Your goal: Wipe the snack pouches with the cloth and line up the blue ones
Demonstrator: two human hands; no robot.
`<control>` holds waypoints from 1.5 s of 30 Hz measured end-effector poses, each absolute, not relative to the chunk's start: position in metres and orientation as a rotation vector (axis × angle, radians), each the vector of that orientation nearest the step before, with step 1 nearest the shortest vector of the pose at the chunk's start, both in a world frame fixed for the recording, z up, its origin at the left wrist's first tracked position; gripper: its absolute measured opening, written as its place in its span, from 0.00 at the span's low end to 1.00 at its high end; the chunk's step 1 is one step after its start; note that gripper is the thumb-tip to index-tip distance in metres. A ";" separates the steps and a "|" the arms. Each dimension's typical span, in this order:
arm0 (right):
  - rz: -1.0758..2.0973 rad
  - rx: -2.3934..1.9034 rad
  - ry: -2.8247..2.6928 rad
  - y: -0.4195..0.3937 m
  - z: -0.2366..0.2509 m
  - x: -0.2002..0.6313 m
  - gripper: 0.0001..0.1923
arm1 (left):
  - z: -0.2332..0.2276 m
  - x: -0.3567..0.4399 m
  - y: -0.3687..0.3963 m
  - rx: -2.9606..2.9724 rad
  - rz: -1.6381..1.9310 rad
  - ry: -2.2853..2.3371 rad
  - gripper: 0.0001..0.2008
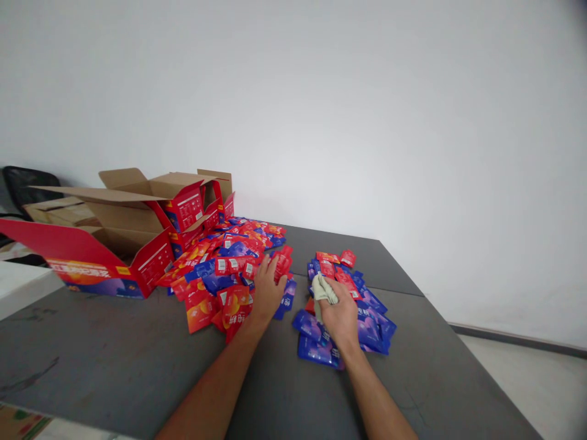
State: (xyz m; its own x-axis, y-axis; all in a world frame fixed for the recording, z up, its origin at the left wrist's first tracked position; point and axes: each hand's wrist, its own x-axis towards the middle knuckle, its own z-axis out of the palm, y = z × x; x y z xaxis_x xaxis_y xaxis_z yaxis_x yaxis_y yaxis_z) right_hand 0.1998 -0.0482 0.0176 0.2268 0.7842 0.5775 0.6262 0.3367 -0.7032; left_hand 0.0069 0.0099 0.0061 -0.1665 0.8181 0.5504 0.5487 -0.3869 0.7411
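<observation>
My left hand [266, 292] is at the right edge of a large pile of pouches, its fingers and thumb curled on a red pouch [284, 260]. Part of that pouch is hidden behind the fingers. In my right hand [340, 315] is a crumpled cream-coloured cloth [323, 289], gripped between thumb and fingers. It is just above a smaller group of blue pouches [372, 327] and red pouches [347, 281]. An orange-red pouch [200, 308] lies at the near side of the large pile.
Open red cardboard boxes [156, 264] stand along the left of the dark grey table [151, 366]. A black mesh chair [30, 183] is behind them. A white wall [321, 122] runs along the back, and the table's right edge drops to a pale floor.
</observation>
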 end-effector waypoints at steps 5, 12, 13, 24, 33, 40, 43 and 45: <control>0.083 -1.455 -1.307 -0.044 0.026 0.217 0.20 | -0.003 0.007 0.009 2.166 1.385 1.520 0.19; 0.074 -1.466 -1.313 -0.046 0.029 0.219 0.20 | -0.017 0.037 -0.019 2.471 0.644 0.570 0.27; 0.071 -1.467 -1.320 -0.046 0.029 0.219 0.21 | -0.018 0.038 -0.022 2.482 0.567 0.550 0.29; -0.048 -1.327 -1.214 -0.053 0.033 0.219 0.21 | -0.002 0.021 -0.009 2.117 0.791 0.982 0.17; -0.099 -1.209 -1.461 -0.051 0.028 0.211 0.22 | 0.013 0.023 -0.013 1.194 0.887 0.456 0.44; 0.089 -1.162 -1.791 -0.055 0.014 0.193 0.29 | 0.018 0.025 -0.014 1.048 1.025 0.397 0.42; 0.210 -1.047 -1.946 -0.062 0.009 0.177 0.34 | 0.024 0.022 -0.012 0.945 1.045 0.428 0.29; 0.256 -0.995 -2.005 -0.066 0.007 0.170 0.35 | 0.026 0.020 -0.011 0.900 1.045 0.465 0.21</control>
